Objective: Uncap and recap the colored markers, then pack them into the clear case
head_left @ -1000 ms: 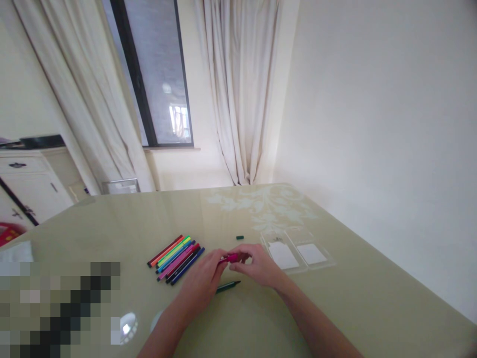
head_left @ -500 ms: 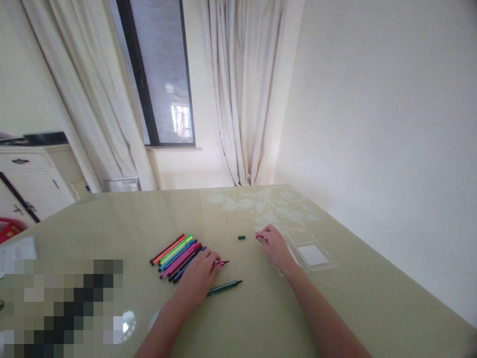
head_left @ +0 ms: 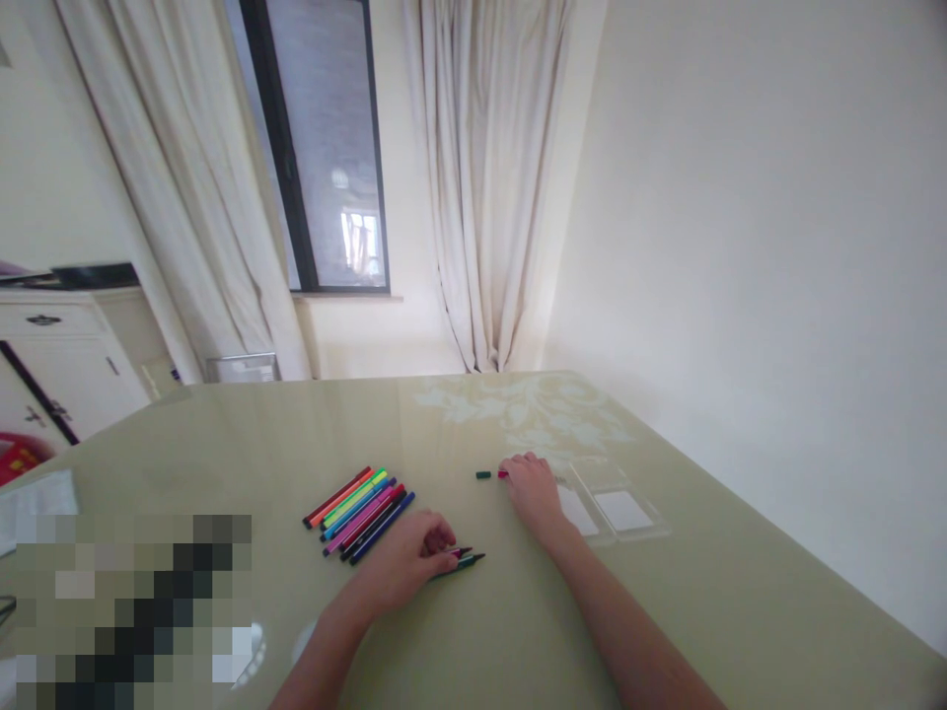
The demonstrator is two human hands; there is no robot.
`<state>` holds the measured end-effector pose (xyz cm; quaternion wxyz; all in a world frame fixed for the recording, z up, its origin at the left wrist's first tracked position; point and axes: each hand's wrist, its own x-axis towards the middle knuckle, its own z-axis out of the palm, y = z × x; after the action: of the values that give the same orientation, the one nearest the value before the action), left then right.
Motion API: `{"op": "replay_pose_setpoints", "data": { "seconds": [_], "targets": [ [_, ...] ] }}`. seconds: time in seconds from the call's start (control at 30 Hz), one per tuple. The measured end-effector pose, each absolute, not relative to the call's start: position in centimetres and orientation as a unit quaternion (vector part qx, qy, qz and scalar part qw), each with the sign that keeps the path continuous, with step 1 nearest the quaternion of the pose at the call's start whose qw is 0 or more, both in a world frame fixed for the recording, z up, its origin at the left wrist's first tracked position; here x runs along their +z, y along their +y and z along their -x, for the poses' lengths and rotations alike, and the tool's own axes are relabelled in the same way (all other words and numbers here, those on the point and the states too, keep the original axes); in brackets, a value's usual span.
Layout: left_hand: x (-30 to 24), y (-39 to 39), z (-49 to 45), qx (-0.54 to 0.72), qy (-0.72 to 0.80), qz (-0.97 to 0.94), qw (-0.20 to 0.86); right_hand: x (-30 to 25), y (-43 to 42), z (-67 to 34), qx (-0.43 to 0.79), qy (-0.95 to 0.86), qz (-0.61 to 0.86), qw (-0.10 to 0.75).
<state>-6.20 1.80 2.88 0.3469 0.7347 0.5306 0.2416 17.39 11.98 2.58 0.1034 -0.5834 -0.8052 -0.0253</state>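
Observation:
My left hand (head_left: pixel 405 560) is closed around an uncapped pink marker (head_left: pixel 464 550), its dark tip pointing right. Just beneath it lies an uncapped dark green marker (head_left: pixel 469 562), partly hidden by the hand. Low over the table, the fingertips of my right hand (head_left: pixel 531 495) are on a small pink marker cap (head_left: pixel 503 474). Left of that, a dark green cap (head_left: pixel 483 475) rests on the tabletop. Several capped markers (head_left: pixel 361 515) in many colours lie side by side, slanted, beyond my left hand.
A clear plastic case (head_left: pixel 643 530) with white inserts lies open to the right of my right hand, partly behind the wrist. The glossy table (head_left: pixel 518 641) reaches toward a curtained window. A white sheet (head_left: pixel 36 503) lies at the left edge.
My left hand has moved the pink marker nearer me, alongside the green one, clear of the row. My right hand has lowered and shifted slightly left with the pink cap, toward the green cap.

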Motion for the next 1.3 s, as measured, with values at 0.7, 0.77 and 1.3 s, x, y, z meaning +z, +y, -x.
{"op": "replay_pose_setpoints", "data": {
  "seconds": [0.7,0.77,1.3],
  "targets": [
    [2.4,2.8,8.9,0.180,0.742,-0.643,0.059,3.0,11.8,-15.4,0.016,-0.844,0.531,0.075],
    [2.3,2.8,8.7,0.181,0.736,-0.649,0.069,2.9,11.5,-15.7,0.017,-0.845,0.529,0.080],
    [2.6,2.1,4.6,0.272,0.603,-0.738,0.131,3.2,6.2,-14.8,0.236,-0.824,0.385,0.342]
  ]
}}
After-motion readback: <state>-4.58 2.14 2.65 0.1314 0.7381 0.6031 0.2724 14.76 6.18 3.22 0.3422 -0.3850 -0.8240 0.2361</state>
